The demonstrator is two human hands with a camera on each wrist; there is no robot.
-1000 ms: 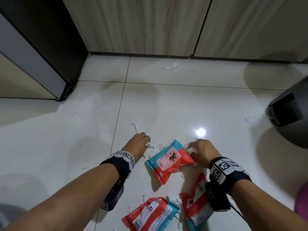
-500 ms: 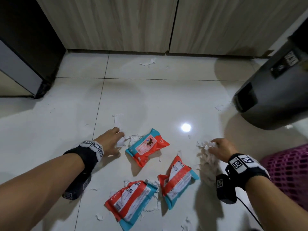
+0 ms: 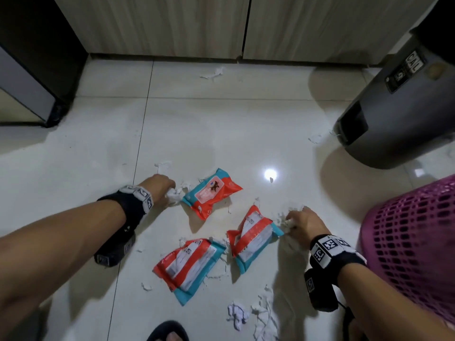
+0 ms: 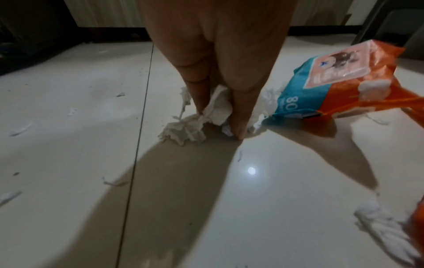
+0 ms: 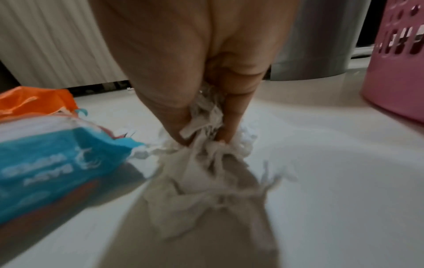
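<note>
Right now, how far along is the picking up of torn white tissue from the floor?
Done: nothing visibly put away. In hand: the left hand grips one wad of torn white tissue, the right hand a second wad. Left: white scraps by the wooden cabinet, by the grey bin and near the foot, and three orange-and-teal plastic packs.

I see wipe packs (image 3: 212,193) in orange-red and teal, and white tissue scraps (image 4: 183,128). The basket (image 3: 413,232) reads pink and latticed, the bin (image 3: 394,114) grey.
</note>
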